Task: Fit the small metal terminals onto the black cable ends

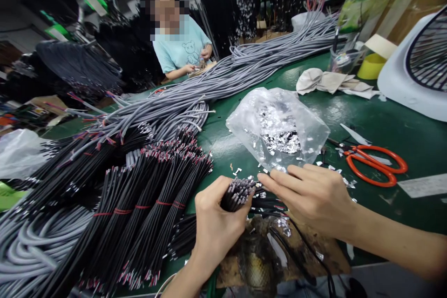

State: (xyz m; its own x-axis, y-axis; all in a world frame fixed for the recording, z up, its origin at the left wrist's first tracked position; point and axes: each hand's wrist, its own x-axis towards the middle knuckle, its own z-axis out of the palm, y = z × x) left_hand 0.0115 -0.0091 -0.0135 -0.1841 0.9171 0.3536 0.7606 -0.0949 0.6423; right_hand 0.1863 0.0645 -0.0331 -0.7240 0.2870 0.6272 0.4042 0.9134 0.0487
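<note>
My left hand (pixel 218 223) is wrapped around a bundle of thin black cables (pixel 239 193), whose pale cut ends face up toward me. Close to its right, my right hand (pixel 307 191) has its fingers drawn together, their tips beside the bundle's ends. What those fingertips pinch, if anything, is too small to make out, and the right thumb is hidden. Just beyond them lies a clear plastic bag (pixel 244 121) with many small silvery foil pieces (pixel 281 137) on it. A few foil bits are scattered on the green table (pixel 220 135) around my hands.
Black cable bundles tied with red bands (pixel 143 207) fill the left side. Long grey cables (pixel 244 65) run across the back. At right are orange-handled scissors (pixel 377 165), a crumpled cloth (pixel 328 81) and a white fan (pixel 415 70). A person (pixel 181 46) sits opposite.
</note>
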